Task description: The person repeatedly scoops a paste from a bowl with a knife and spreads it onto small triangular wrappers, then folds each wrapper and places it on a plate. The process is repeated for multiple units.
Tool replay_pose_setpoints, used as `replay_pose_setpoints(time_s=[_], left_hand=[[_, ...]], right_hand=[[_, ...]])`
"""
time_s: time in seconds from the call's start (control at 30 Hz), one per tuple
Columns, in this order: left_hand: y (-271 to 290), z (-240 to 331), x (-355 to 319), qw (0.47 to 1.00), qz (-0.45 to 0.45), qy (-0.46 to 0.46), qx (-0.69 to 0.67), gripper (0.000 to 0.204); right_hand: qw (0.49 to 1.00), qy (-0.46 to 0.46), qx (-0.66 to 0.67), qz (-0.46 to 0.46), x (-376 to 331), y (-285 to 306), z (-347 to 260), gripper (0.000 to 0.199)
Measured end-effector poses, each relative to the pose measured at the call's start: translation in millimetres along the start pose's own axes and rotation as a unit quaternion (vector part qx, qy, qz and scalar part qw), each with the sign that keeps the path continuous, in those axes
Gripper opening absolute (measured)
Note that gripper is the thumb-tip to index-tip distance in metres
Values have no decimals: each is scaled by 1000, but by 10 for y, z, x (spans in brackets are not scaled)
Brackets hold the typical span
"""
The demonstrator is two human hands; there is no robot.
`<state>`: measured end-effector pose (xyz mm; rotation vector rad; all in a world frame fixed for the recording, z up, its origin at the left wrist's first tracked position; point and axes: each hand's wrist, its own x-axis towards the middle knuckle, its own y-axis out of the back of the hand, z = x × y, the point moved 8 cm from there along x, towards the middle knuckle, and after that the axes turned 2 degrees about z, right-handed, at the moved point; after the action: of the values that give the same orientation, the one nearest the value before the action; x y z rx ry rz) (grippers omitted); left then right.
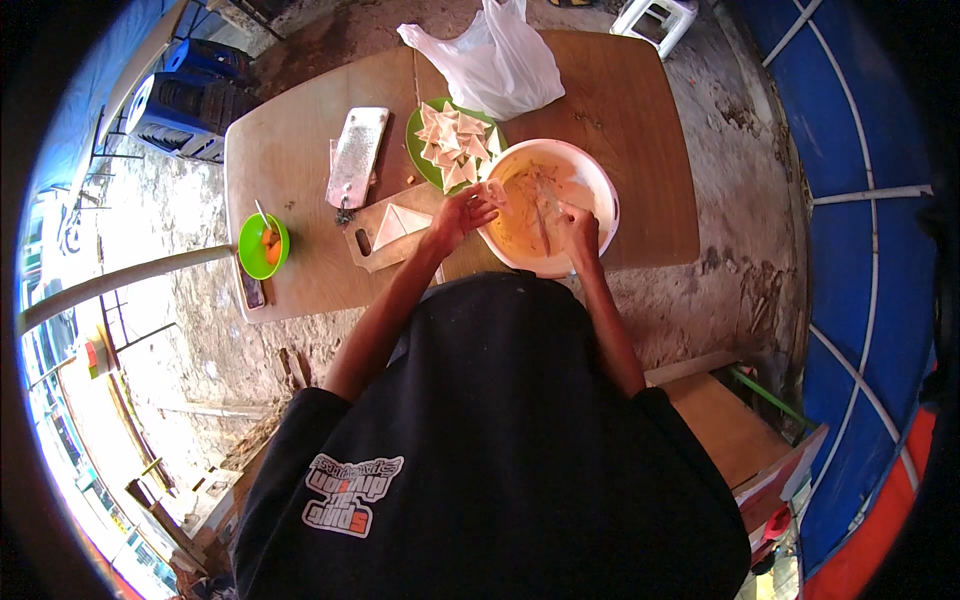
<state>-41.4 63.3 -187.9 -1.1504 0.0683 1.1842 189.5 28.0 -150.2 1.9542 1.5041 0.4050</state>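
Note:
Over the left rim of a large white bowl [608, 190], my left hand [462, 217] pinches a small pale dough wrapper [496, 196]. My right hand [580, 236] is inside the bowl with its fingers closed; what they hold, if anything, is too small to make out. Orange-yellow filling [520, 230] with thin shreds coats the bowl's inside. Left of my left hand, pale triangular wrappers [400, 224] lie on a wooden cutting board [372, 262] with a handle slot. Behind it, a green plate [417, 150] carries a pile of folded triangular pastries [452, 142].
A white plastic bag [490, 62] stands at the table's [290, 130] far side. To the left are a flat metal grater-like board [358, 155], a green bowl [284, 250] with orange pieces and a spoon, and a phone [252, 290]. A white stool [655, 22] stands beyond.

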Motion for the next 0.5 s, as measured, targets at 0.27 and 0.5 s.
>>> replay_pose_setpoints(time_s=[0.27,0.5], left_hand=[[20,20,-13,999,-38,-1,-11,33],[13,122,-148,996,33,-40,68,37]], right_hand=[[933,-146,316,-93,-215,-30,86,33],[916,-154,359,-92,-420,309,-62,35]])
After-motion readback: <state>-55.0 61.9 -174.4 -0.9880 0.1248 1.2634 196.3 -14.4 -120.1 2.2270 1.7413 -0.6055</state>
